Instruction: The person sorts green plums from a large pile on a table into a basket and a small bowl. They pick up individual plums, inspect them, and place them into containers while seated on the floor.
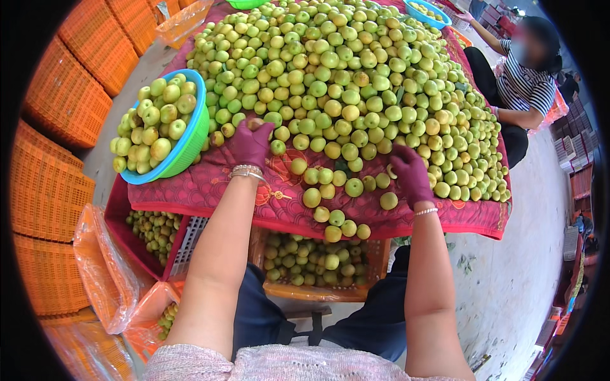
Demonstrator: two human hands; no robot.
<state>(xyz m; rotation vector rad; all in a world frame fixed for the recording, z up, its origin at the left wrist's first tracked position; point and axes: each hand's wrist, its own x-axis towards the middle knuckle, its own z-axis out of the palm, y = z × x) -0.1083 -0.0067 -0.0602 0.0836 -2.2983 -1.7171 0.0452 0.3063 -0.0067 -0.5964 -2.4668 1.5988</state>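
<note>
A large heap of small round green fruits (333, 85) covers a table spread with a red quilted cloth (171, 188). My left hand (251, 143), in a purple glove, has its fingers curled on a brownish fruit (255, 124) at the heap's near left edge. At the heap's near right edge is my right hand (411, 174), gloved alike, with its fingers bent down; a pale fruit (391, 171) shows beside them, and whether it is held is hidden. Between the hands, several loose fruits (353, 187) trail to the cloth's front edge.
A green and blue basket (193, 143) full of fruits stands at the left. Below the table edge sits an orange crate (314, 291) of fruits; a red crate (119, 228) is beside it. Orange crates (52, 200) are stacked far left. A person (524, 90) sits at the right.
</note>
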